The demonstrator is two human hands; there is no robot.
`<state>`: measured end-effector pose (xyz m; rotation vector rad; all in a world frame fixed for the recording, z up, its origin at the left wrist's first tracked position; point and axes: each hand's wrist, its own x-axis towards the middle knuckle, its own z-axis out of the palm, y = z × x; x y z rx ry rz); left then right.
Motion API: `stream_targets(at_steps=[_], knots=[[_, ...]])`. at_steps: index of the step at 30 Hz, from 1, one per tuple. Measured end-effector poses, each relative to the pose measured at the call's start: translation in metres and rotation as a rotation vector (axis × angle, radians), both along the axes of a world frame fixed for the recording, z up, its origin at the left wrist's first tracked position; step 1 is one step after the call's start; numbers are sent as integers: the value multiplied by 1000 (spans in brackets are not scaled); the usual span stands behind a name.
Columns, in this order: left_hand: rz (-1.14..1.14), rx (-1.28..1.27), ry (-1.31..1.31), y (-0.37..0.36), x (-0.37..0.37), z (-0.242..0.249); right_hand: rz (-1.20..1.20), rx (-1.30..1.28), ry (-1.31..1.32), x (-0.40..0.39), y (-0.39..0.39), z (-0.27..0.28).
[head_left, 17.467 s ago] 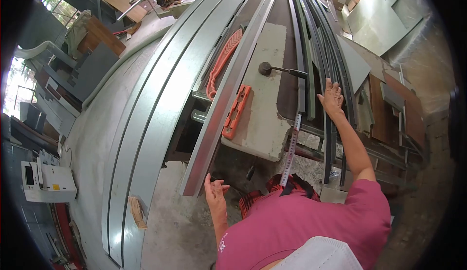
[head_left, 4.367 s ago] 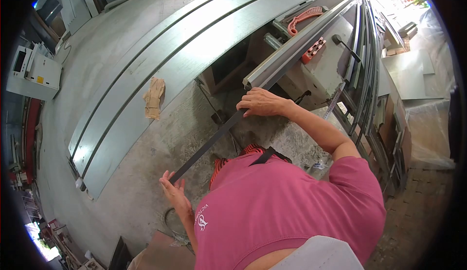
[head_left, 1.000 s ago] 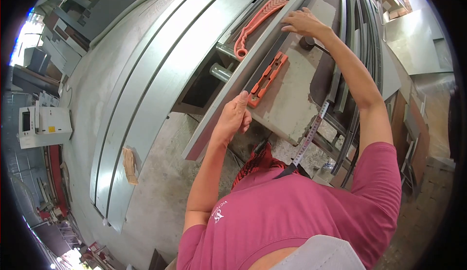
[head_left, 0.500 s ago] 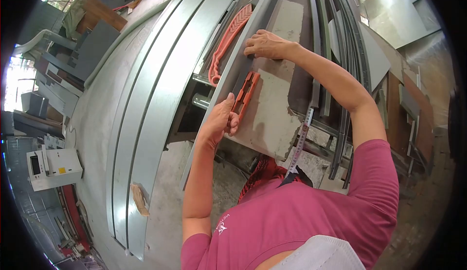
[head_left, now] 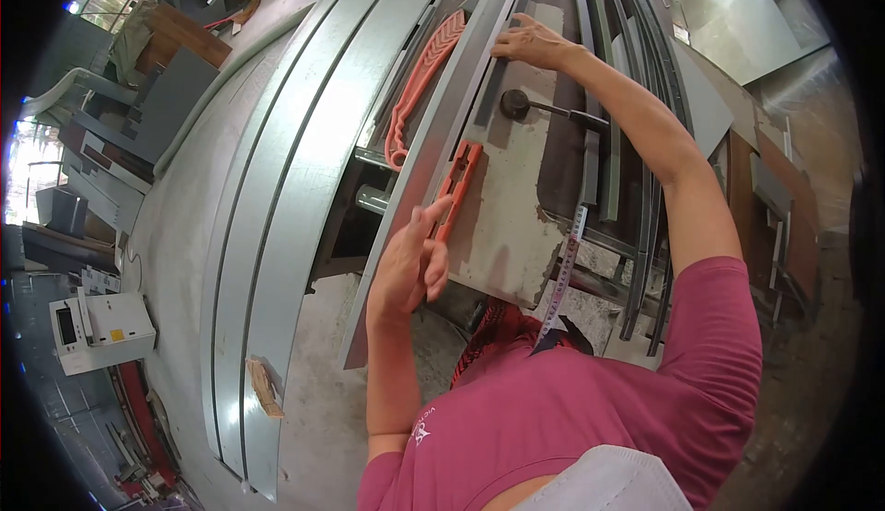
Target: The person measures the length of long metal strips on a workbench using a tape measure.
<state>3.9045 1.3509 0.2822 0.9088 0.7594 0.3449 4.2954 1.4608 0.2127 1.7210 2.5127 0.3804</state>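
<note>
A long grey metal profile point(head_left: 419, 179) runs diagonally across the bench. At its upper part, my right hand point(head_left: 537, 46) has its fingers closed over the dark edge on the near side. My left hand point(head_left: 406, 262) lies against the lower part, fingers partly stretched and apart, thumb side up. Just beyond these fingers lies a slotted orange bar-shaped tool point(head_left: 458, 187). Below my right hand is a mallet-like tool with a round black head point(head_left: 515, 104), its handle reaching under my forearm. An extended tape measure point(head_left: 564, 267) slopes from a dark bar to my waist.
A ribbed orange plastic piece point(head_left: 427, 87) lies beyond the profile. Long shiny metal sheets point(head_left: 304, 170) stretch along the left, with a wood scrap point(head_left: 264, 387) on them. Dark metal strips point(head_left: 650, 96) stand on the right. A white machine point(head_left: 103, 331) is at far left.
The profile has tilted, showing more of its face. My right hand has moved up along it, uncovering the black-headed tool. My left hand has moved down and its fingers have loosened.
</note>
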Motion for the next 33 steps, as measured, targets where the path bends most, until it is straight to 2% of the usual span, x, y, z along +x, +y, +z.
stream_targets(at_steps=[8, 10, 14, 21, 27, 33], knots=[[128, -3, 11, -40, -67, -15, 64, 173, -84, 37, -32, 21], [254, -39, 6, -48, -82, -23, 56, 145, -128, 52, -46, 25], [326, -66, -18, -59, -100, -32, 52, 193, -130, 81, -90, 26], [279, -68, 16, -56, -108, -37, 10, 272, -77, 106, -146, 15], [242, -15, 49, -60, -109, -33, -27, 199, -22, 90, -181, -3], [270, -64, -7, -72, -126, -41, -59, 159, 87, 37, -215, -24]])
